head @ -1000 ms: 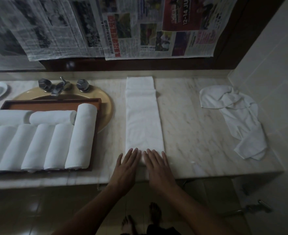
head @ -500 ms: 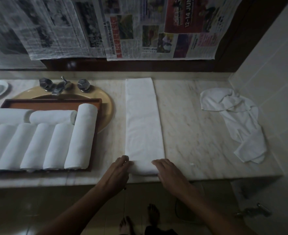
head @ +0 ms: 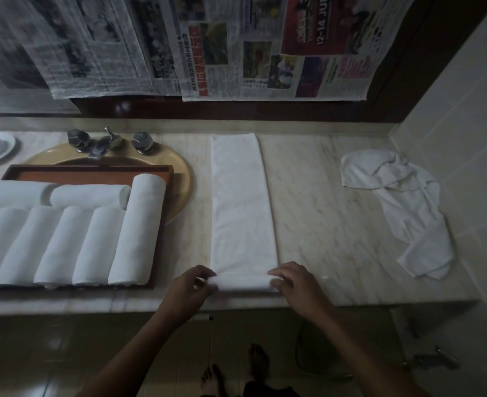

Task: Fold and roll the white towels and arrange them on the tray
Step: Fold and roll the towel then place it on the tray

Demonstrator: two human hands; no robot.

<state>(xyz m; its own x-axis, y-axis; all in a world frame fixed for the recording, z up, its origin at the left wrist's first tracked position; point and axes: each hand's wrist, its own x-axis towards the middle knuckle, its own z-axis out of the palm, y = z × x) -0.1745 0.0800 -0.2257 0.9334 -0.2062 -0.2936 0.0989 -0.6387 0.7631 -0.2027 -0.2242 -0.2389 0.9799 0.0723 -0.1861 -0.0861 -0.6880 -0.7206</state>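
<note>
Rolling step, first turn only; both grips clamped on folded towel (head: 240,210), left hand (head: 189,285) at one end of the roll, right hand (head: 296,282) at the other, at near edge of worktop (head: 322,224); next: push roll toward far edge, even pressure both ends, tight and straight; then onto tray (head: 93,169) at left, beside rolled towels (head: 93,245); long narrow white strip, flat, smooth, reaching almost to far edge; crumpled towel (head: 402,207) waiting near right edge.

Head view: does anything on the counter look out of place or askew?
One white towel lies crumpled at the right end of the counter, unfolded. The tray sits over the sink basin. Nothing else stands out.
</note>
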